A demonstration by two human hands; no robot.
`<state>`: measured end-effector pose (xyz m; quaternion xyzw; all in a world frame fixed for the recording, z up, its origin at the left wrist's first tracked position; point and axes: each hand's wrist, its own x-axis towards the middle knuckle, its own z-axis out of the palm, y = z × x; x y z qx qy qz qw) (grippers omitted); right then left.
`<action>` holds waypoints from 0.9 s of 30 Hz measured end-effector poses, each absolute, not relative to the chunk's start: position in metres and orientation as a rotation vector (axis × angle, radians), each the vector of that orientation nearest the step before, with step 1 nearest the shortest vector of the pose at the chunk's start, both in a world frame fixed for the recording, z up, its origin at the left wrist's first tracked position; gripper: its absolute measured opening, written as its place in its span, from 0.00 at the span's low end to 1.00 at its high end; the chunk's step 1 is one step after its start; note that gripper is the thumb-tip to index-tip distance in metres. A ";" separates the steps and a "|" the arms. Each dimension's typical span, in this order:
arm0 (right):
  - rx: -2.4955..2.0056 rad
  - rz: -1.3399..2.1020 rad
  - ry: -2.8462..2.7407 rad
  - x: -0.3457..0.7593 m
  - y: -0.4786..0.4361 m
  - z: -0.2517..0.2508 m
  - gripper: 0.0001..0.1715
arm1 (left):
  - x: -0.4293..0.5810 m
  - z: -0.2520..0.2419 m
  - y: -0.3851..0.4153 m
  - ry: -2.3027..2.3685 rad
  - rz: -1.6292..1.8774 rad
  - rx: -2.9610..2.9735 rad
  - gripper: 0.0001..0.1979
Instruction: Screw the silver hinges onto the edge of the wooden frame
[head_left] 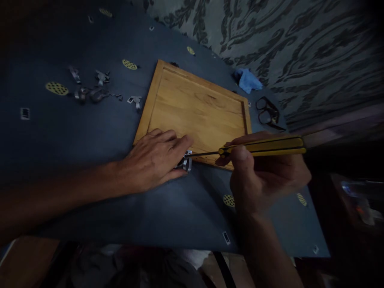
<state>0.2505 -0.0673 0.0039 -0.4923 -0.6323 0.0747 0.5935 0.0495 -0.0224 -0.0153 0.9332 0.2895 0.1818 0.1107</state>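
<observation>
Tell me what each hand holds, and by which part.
The right hand holds a screwdriver by its yellow handle; the left hand grips a metal hinge, its gripped part mostly hidden.

No words, brands or numbers can be read for certain; the closest to writing are small pale rectangles with dark marks, printed on the tabletop, all too small or blurred to make out. One label-like patch lies toward the left side; a second patch sits near the front edge; a third patch shows just beside a loose metal hinge; a fainter patch lies toward the far side.
</observation>
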 end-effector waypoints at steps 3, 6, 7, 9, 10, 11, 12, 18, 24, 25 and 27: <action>-1.154 0.316 -1.501 0.255 -0.069 0.010 0.06 | 0.050 -0.014 -0.022 0.857 0.510 2.735 0.20; -1.106 0.540 -1.522 0.259 -0.070 0.019 0.10 | 0.050 -0.013 -0.022 0.862 0.493 2.727 0.21; -1.084 0.600 -1.521 0.260 -0.070 0.022 0.11 | 0.050 -0.013 -0.022 0.864 0.489 2.723 0.21; -1.054 0.672 -1.501 0.262 -0.070 0.026 0.11 | 0.050 -0.013 -0.022 0.868 0.488 2.719 0.21; -1.054 0.693 -1.488 0.262 -0.071 0.027 0.11 | 0.050 -0.013 -0.022 0.870 0.486 2.719 0.21; -1.063 0.707 -1.476 0.262 -0.071 0.029 0.11 | 0.050 -0.013 -0.022 0.872 0.484 2.720 0.21; -1.076 0.713 -1.466 0.262 -0.072 0.029 0.12 | 0.050 -0.013 -0.022 0.874 0.479 2.722 0.21; -1.116 0.510 -1.462 0.258 -0.070 0.021 0.05 | 0.050 -0.013 -0.022 0.859 0.498 2.736 0.21; -1.012 0.054 -1.407 0.245 -0.062 0.014 0.11 | 0.049 -0.016 -0.022 0.859 0.543 2.720 0.21; -0.984 0.004 -1.376 0.243 -0.061 0.015 0.12 | 0.049 -0.017 -0.023 0.857 0.542 2.717 0.21; -0.951 -0.054 -1.311 0.240 -0.061 0.020 0.14 | 0.049 -0.017 -0.023 0.855 0.534 2.716 0.21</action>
